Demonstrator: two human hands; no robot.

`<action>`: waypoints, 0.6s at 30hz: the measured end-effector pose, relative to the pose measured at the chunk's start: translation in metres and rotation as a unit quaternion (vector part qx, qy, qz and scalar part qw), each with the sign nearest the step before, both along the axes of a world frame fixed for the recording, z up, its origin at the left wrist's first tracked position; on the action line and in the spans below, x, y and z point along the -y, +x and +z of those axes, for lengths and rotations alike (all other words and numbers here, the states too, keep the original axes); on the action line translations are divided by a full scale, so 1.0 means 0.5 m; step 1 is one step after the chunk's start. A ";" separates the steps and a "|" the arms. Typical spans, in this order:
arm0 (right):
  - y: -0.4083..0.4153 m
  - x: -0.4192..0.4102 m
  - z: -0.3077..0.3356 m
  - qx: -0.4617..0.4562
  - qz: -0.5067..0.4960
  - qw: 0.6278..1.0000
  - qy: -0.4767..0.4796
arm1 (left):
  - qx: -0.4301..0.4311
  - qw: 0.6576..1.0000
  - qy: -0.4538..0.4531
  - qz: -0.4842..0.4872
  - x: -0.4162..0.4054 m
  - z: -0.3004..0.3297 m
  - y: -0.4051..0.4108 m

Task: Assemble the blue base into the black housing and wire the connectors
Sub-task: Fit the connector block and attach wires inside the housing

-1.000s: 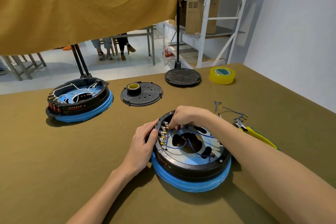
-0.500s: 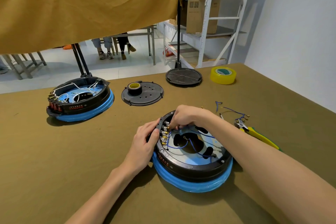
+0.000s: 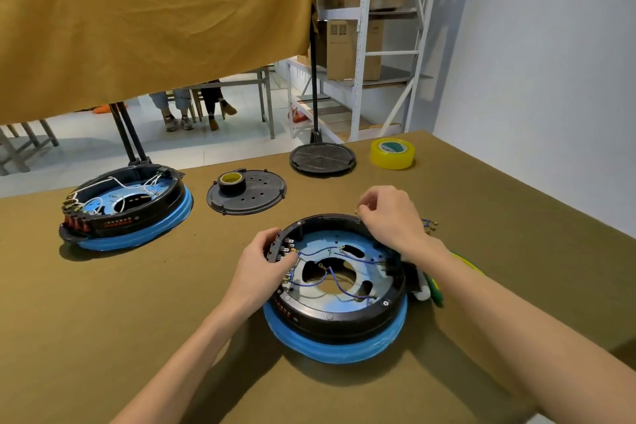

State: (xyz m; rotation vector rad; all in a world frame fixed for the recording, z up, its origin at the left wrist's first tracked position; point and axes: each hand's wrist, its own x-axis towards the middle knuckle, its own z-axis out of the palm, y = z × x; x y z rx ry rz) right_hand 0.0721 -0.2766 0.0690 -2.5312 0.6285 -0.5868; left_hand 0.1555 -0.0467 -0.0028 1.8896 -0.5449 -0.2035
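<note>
The black housing [image 3: 344,318] sits on the blue base [image 3: 330,351] in front of me on the olive table. Blue wires [image 3: 309,284] loop across the pale blue plate inside, running to a terminal block [image 3: 287,246] on the left wall. My left hand [image 3: 261,268] grips the housing's left rim at that block, thumb inside. My right hand [image 3: 389,213] hovers above the far right rim with its fingers curled, pinching a small brass wire terminal at the fingertips.
Loose blue wires [image 3: 430,224] and green-yellow pliers [image 3: 433,289] lie right of the housing. A second wired assembly [image 3: 127,213] stands at the left. A black cover [image 3: 254,203] carrying a tape roll [image 3: 231,181], a round stand base [image 3: 322,157] and yellow tape [image 3: 392,153] lie further back.
My right hand has left the terminal block and risen to the right, over the far rim. My left hand has stayed on the left rim.
</note>
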 end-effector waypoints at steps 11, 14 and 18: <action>-0.108 0.120 -0.043 -0.386 -0.148 0.910 -0.041 | -0.004 0.999 0.037 -0.009 0.006 0.015 0.027; -0.116 0.119 -0.035 -0.401 -0.109 0.909 -0.021 | 0.007 0.999 0.049 -0.015 0.005 0.018 0.032; -0.131 0.112 -0.037 -0.370 -0.085 0.924 -0.044 | 0.011 0.998 0.050 -0.021 0.005 0.020 0.035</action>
